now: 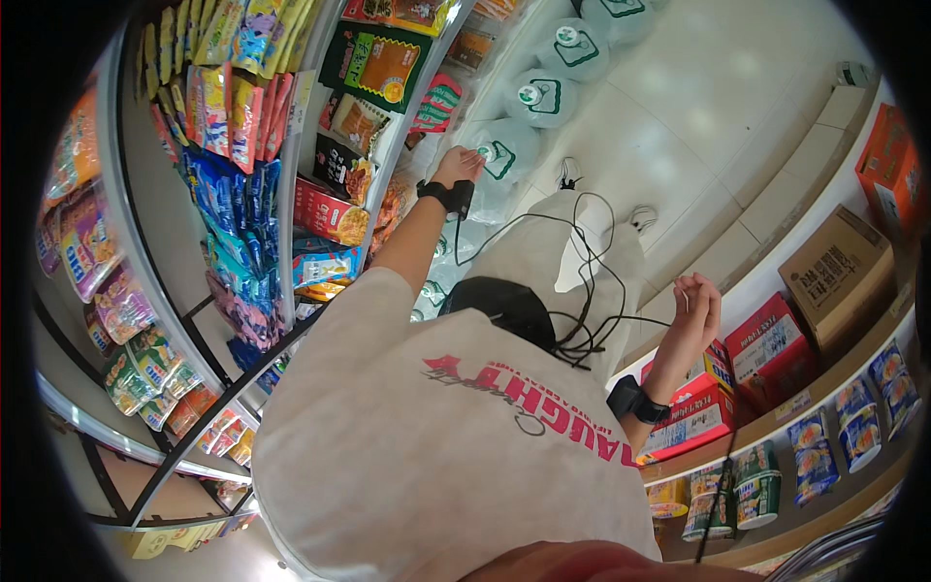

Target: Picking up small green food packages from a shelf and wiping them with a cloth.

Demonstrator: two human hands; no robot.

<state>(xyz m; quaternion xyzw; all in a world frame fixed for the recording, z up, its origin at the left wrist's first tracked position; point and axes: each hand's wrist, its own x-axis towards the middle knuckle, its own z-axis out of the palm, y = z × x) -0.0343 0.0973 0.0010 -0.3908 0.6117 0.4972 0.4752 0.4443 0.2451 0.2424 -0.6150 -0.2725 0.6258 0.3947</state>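
My left hand (460, 167), with a black band on its wrist, is beside the snack shelf and over a row of large clear water bottles (497, 155) with green-and-white labels. Its fingers are loosely bent, and I see nothing in them; whether it touches a bottle I cannot tell. On the other side, my right hand (696, 307) is raised with fingers apart and slightly curled, holding nothing visible. It also wears a black wristband and is near red cartons (773, 339) on the right shelf. Black cables (585, 281) loop in front of my trousers.
Left shelves hold packaged snacks (383, 70) and several hanging blue packets (238, 209). On the right shelf are a brown cardboard box (836, 267), an orange-red box (887, 150) and cup packs (756, 490). A tiled floor (669, 145) runs between the shelves.
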